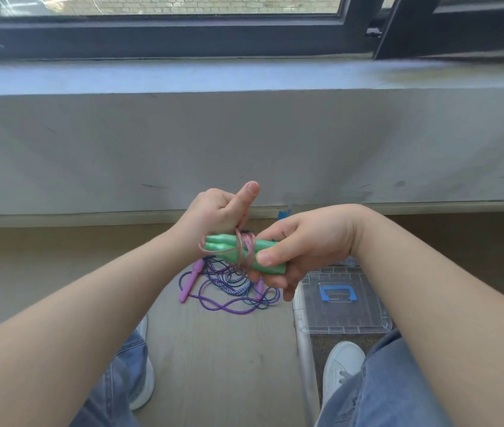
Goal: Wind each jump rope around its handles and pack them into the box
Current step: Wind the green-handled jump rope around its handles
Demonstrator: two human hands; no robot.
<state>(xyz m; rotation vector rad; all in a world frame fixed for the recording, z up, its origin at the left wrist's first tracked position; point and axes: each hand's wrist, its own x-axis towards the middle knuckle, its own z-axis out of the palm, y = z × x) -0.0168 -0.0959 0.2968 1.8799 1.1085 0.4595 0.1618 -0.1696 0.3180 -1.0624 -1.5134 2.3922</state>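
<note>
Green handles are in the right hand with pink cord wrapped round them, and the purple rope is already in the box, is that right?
Not quite: in the head view the purple rope lies loose on the floor beside the clear box, not in it. The right hand does grip the green handles, pink cord wrapped round them.

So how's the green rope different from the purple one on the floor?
The green rope is up in the right hand, its handles together and cord partly wound round them; the purple rope lies loose on the floor, handles apart. Green rope has green handles, purple rope pink ones. Both are jump ropes.
</note>
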